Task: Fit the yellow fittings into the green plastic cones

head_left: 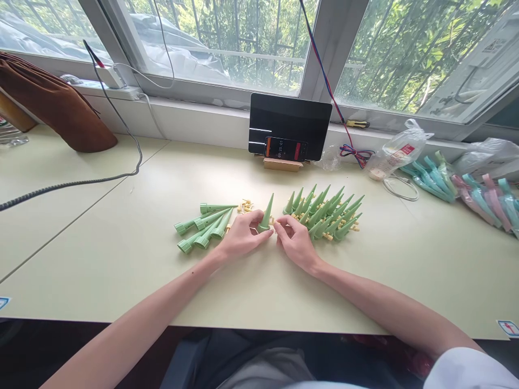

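Not much to read here. The phone (286, 148) in the upper middle of the frame, propped on a wooden stand (283, 164) in front of a dark tablet (290, 124), shows a timer that starts 00:25. The digits after that are too small for me. The plastic bag (395, 151) toward the upper right has a red label and I can't make out a single word on it. Same with the sticker (508, 327) at the table's lower right edge: a red mark, nothing legible.

Your left hand (243, 237) is closed around the wide base of a green spike (266, 213) in the middle of the frame, tip pointing up toward the window. Your right hand (294, 243) is pinched narrow on a small yellow piece (272, 220), right up against the spike's base. Your fingers cover most of that piece, so I can't tell how it sits.

Just left of your left hand lies a pile of plain spikes (203, 227), and loose yellow bits (245, 205) sit just above it. Right of your right hand is a bunch of spikes with yellow parts (324, 213).

The pastel plastic parts (433, 175) at the far right are cut off by the frame edge, and so is the brown bag (57, 105) at the upper left. The table (121, 259) is pale green.
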`<move>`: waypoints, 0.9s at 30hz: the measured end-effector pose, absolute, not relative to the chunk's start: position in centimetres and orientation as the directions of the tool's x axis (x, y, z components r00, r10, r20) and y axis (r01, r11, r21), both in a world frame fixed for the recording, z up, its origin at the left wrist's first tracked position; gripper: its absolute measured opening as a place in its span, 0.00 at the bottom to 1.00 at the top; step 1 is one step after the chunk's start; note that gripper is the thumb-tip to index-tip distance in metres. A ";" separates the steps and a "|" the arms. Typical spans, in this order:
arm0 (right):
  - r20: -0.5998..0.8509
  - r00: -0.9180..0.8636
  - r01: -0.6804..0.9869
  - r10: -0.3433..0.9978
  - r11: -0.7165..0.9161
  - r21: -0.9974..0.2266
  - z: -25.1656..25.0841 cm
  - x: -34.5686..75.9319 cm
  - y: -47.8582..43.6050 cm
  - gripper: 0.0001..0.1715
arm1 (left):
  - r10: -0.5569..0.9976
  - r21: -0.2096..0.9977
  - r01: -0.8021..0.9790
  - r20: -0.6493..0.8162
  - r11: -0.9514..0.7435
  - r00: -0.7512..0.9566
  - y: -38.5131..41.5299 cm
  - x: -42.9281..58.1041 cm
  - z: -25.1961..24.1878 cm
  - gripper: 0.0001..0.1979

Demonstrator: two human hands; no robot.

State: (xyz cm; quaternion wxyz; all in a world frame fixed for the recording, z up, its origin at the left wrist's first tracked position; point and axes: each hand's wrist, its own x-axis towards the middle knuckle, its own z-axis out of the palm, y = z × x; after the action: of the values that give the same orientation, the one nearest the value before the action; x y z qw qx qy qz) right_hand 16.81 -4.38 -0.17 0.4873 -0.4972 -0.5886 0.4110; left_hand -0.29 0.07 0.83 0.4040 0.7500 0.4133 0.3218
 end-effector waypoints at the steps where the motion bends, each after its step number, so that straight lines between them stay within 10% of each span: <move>1: 0.162 -0.031 0.186 0.986 0.165 -0.969 -0.1 16.8 -4.4 0.16 | 0.880 0.872 0.360 0.148 -0.332 0.452 0.1 -0.3 0.8 0.14; 27: 0.164 -0.055 0.151 0.985 0.171 -0.974 -0.5 16.8 -4.3 0.14 | 0.878 0.868 0.354 0.170 -0.349 0.448 0.0 -0.2 1.0 0.15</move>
State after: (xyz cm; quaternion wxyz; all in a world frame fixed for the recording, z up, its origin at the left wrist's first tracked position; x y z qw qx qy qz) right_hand 16.84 -4.30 -0.51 0.4893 -0.4829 -0.5882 0.4260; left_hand -0.23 -0.02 1.03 0.3974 0.7524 0.4094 0.3292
